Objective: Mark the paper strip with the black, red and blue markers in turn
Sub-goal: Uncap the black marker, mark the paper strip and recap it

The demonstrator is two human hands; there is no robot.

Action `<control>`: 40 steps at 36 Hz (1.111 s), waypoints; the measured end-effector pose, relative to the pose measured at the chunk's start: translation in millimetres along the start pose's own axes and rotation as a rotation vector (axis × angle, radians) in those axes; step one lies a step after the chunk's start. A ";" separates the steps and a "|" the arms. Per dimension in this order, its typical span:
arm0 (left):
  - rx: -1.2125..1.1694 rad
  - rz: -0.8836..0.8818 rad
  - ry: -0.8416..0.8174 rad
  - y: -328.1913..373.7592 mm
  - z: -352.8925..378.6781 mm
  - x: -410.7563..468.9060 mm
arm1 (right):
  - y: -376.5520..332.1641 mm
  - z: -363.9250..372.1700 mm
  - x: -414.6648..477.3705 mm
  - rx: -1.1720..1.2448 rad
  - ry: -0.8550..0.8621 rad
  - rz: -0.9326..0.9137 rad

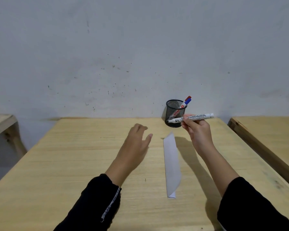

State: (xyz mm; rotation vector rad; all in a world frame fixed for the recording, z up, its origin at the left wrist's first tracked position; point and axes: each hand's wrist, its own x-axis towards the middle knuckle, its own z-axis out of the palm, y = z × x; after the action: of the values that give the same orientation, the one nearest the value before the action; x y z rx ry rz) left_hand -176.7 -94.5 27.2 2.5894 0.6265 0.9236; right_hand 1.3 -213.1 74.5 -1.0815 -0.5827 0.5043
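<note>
One marker (192, 117) in right hand (196, 129), above strip (171, 164)

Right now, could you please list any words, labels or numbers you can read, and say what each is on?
Marker in the right hand: black printed lettering along the barrel, too blurred to read.
Marker in the mesh cup: a small red round label, unreadable.
Paper strip: no writing visible.

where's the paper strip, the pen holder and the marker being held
paper strip (171, 164): head view, middle of the white strip lying on the table
pen holder (173, 112): head view, front of its black mesh wall
marker (197, 116): head view, white barrel, gripped by the right hand (196, 129)
</note>
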 end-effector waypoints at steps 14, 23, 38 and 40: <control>-0.200 0.111 -0.496 17.6 35.4 -16.2 | -2.6 -13.3 1.7 0.027 0.036 -0.023; -0.083 0.121 -0.616 21.2 36.9 -14.0 | -2.8 -16.9 4.5 0.058 0.057 -0.017; -0.005 -0.069 -0.542 44.7 62.2 -16.9 | 31.6 -3.2 13.9 0.098 0.066 0.081; -0.015 -0.093 -0.542 42.8 63.2 -17.2 | 40.3 -1.2 16.8 -0.013 0.069 0.069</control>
State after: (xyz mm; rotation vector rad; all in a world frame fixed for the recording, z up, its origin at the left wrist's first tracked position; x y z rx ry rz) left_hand -134.6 -149.0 -9.9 2.6009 0.5694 0.1723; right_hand 10.7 -187.6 40.3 -1.1296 -0.4898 0.5224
